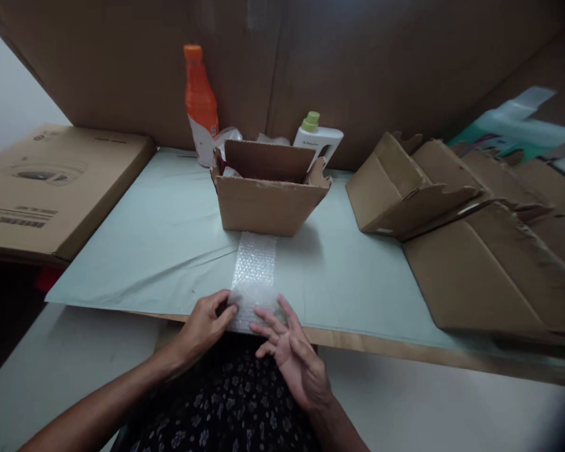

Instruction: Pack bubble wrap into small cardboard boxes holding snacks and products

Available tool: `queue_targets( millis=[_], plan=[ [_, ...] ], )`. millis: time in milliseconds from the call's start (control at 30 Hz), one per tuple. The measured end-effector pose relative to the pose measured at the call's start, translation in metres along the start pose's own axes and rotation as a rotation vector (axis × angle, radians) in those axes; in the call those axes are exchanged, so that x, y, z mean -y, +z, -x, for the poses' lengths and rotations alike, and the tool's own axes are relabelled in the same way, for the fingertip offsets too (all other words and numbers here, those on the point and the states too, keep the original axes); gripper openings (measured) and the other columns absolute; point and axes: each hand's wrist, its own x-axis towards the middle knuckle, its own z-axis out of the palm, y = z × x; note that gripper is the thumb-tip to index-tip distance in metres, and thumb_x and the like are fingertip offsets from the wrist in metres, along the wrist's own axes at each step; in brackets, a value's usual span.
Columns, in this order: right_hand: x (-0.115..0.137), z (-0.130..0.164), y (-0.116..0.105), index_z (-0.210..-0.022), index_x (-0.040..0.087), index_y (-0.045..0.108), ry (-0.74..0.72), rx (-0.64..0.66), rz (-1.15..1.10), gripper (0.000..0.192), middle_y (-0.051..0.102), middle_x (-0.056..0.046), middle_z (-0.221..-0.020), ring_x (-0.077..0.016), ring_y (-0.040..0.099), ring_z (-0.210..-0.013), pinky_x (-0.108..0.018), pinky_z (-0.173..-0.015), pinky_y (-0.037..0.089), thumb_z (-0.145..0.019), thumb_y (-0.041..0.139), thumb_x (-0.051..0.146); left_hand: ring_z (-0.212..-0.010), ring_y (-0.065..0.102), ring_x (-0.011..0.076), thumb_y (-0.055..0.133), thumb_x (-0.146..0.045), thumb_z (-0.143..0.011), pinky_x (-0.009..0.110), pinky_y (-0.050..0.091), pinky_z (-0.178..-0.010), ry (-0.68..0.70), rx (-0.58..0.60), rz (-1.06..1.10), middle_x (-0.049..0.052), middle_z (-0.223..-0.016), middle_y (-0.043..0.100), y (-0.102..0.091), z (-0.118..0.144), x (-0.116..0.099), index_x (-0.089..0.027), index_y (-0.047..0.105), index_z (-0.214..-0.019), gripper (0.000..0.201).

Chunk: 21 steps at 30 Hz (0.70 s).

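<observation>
Hands meet at the near edge of the surface (pixel 169 238), both on a strip of bubble wrap (pixel 254 270) that runs from that edge straight back to the foot of an open box (pixel 268 204). The left hand (pixel 204 326) curls its fingers around the near end of the wrap, where the strip is bunched or rolled over; the right hand (pixel 289 348) lies mostly open, fingers spread, their tips resting on the same rolled end from the other side. What the roll encloses, if anything, cannot be told. The box stands upright with its flaps raised, touching the far end of the strip. Behind it an orange bottle (pixel 200 103) stands to the left and a white bottle (pixel 317 138) with a green cap to the right, both near the cardboard wall at the back. Flattened cartons (pixel 475 251) lie spread over the right side of the surface, and a flat printed carton (pixel 51 188) lies on the left.
</observation>
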Motion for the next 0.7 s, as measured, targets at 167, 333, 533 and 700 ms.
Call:
queue_targets(
  millis=[167, 333, 533, 700],
  plan=[
    [0.001, 0.005, -0.013, -0.154, 0.036, 0.032, -0.38, -0.136, 0.863, 0.063, 0.062, -0.011, -0.137, -0.0252, 0.066, -0.114, -0.045, -0.094, 0.056, -0.097, 0.056, 0.024, -0.069, 0.063, 0.0155, 0.057, -0.03, -0.085, 0.027, 0.049, -0.068, -0.133, -0.162, -0.026, 0.001, -0.079, 0.07, 0.006, -0.029, 0.015, -0.014, 0.062, -0.126, 0.044],
    [-0.001, -0.012, -0.01, -0.144, 0.024, 0.05, -0.624, -0.023, 1.418, 0.056, 0.058, -0.014, -0.143, -0.0316, 0.053, -0.133, -0.053, -0.104, 0.049, -0.09, 0.06, 0.013, -0.065, 0.061, 0.0146, 0.052, -0.029, -0.089, 0.026, 0.046, -0.065, -0.105, -0.089, -0.133, -0.002, -0.074, 0.067, 0.006, -0.03, 0.015, -0.015, 0.05, -0.143, 0.055],
    [-0.01, -0.034, -0.011, -0.122, 0.021, 0.064, -0.639, -0.025, 1.584, 0.034, 0.061, -0.016, -0.139, -0.0323, 0.055, -0.13, -0.052, -0.098, 0.05, -0.091, 0.055, 0.01, -0.073, 0.065, 0.0158, 0.057, -0.023, -0.09, 0.028, 0.051, -0.071, 0.005, -0.086, -0.254, 0.002, -0.092, 0.072, 0.008, -0.031, 0.018, -0.022, 0.046, -0.147, 0.058],
    [-0.003, -0.036, -0.007, -0.11, 0.02, 0.066, -0.653, -0.029, 1.437, 0.023, 0.074, -0.011, -0.115, -0.0257, 0.066, -0.108, -0.045, -0.091, 0.051, -0.092, 0.055, 0.01, -0.127, 0.054, 0.0292, 0.067, -0.036, -0.09, 0.045, 0.047, -0.105, 0.359, -0.166, -0.261, 0.015, -0.142, 0.055, -0.007, -0.009, 0.015, -0.024, 0.037, -0.152, 0.07]
  ],
)
